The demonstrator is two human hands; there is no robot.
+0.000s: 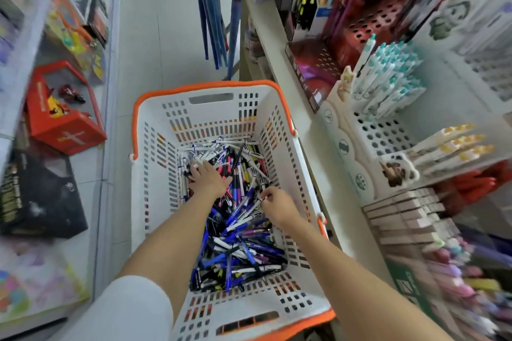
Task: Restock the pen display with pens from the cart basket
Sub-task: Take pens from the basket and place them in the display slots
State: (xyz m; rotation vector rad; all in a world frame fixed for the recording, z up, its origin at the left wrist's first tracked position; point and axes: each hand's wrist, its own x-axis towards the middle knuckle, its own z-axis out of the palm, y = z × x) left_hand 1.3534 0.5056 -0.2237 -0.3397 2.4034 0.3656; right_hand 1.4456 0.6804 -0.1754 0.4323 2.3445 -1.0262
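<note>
A red cardboard box with a clear window (65,116) sits on the shelf well to the left of both hands. The left hand (207,178) lies spread, fingers apart and palm down, on the loose heap of blue, white and pink plastic pens (235,230), gripping nothing. That heap fills the bottom of the white slotted plastic basket with an orange rim (155,130), which surrounds both hands. Just right of the left hand, the right hand (277,206) pinches one white pen with a dark tip (259,201) between thumb and fingertips. Further right, above that hand, stands the white perforated pen display (385,130) holding teal-capped pens (388,77).
</note>
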